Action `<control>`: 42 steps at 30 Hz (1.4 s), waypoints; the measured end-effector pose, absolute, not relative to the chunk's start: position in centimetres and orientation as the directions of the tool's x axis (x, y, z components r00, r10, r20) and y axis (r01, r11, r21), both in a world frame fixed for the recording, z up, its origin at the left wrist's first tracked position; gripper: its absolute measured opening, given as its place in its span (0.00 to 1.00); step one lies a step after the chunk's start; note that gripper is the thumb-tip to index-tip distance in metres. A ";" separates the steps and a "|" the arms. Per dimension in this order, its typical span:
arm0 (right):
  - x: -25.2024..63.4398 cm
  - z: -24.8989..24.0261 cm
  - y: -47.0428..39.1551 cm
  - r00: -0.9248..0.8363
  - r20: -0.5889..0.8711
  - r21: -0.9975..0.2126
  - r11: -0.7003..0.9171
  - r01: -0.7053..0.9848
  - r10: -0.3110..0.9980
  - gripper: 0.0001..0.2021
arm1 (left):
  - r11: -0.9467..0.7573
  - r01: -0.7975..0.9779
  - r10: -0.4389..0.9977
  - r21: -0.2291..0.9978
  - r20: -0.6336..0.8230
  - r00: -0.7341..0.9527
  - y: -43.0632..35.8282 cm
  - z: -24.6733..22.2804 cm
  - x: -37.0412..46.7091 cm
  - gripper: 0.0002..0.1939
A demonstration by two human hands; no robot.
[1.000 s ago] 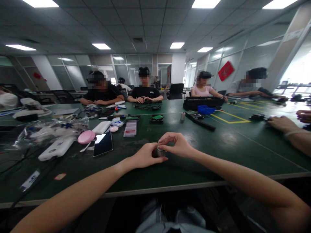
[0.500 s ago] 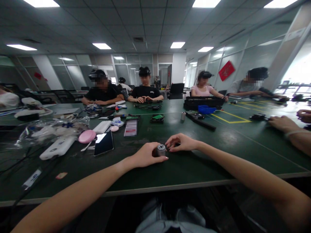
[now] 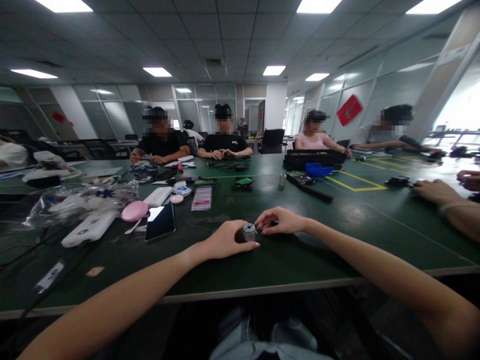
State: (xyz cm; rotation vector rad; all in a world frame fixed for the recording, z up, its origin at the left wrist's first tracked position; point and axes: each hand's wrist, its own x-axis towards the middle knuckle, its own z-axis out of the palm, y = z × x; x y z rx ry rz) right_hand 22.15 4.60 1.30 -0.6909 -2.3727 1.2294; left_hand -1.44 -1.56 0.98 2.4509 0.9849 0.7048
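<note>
A short silver metal cylinder, like a small electric motor (image 3: 249, 232), stands upright on the green table, its round top with dark holes facing up. My left hand (image 3: 224, 240) is wrapped round it from the left, the thumb along its near side. Just to the right of the cylinder is my right hand (image 3: 282, 220), its fingers bent and fingertips close together by the cylinder's edge. Whatever those fingertips hold, if anything, is too small and dark to make out. A similar metal cylinder (image 3: 282, 180) stands farther back on the table.
Left of my hands lie a tablet (image 3: 160, 223), a pink round case (image 3: 134, 211), a white device (image 3: 90, 228) and plastic bags. Ahead are a green circuit board (image 3: 243, 183), a blue tray (image 3: 318, 170) and a black case (image 3: 315, 159). A person's hands (image 3: 431, 192) rest at right.
My hands and the motor stay practically where they were. Across the table, the person at left has raised their head and shifted their hands slightly.
</note>
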 end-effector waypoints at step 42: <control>17.5 3.2 -0.6 -0.588 0.527 -0.676 0.722 0.148 0.614 0.07 | -0.649 0.492 0.731 0.580 0.299 0.613 -1.4 0.5 -1.4 0.22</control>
